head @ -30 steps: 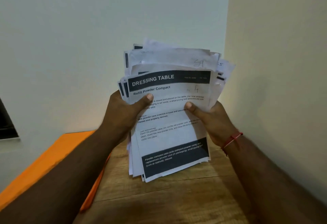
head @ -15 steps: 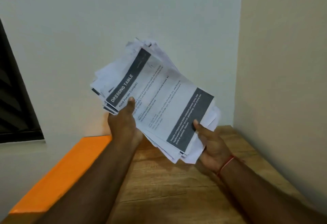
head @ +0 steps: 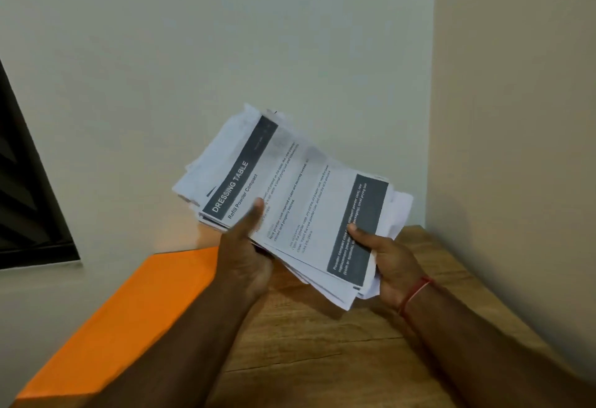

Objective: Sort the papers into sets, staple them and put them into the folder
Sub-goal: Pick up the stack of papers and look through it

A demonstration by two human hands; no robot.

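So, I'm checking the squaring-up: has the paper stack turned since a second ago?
Yes. Judged against the wall corner, the paper stack has rotated counterclockwise: its title end, formerly uppermost, now points up-left.

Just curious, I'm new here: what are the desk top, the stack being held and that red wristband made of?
Desk top: seemingly wood or wood-look laminate, matte, with visible grain lines. Stack of papers: thin matte office paper, printed, edges uneven and curled. Red wristband: probably thread or cord; too thin to tell.
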